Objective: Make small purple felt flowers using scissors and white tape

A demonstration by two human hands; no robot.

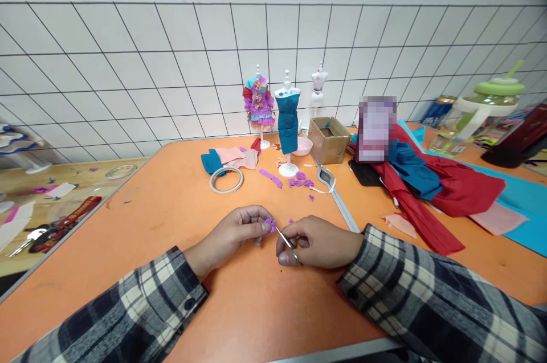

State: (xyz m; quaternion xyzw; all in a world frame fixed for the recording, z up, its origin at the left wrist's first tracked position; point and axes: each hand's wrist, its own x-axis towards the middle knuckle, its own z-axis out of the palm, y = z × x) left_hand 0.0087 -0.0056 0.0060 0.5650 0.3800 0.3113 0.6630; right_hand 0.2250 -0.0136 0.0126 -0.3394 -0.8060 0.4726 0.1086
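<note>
Plaid sleeves [132,306] extend over the orange counter [265,317]; the left hand [239,229] pinches a crumpled purple scrap [270,226], and the right hand [318,241] grips scissors [285,239], their tips at the scrap.

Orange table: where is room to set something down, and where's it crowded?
Nearly bare: left of the ring, beyond the left sleeve; the near edge, between that and the right sleeve. Crowded: around the mannequins, box and red cloth.
</note>
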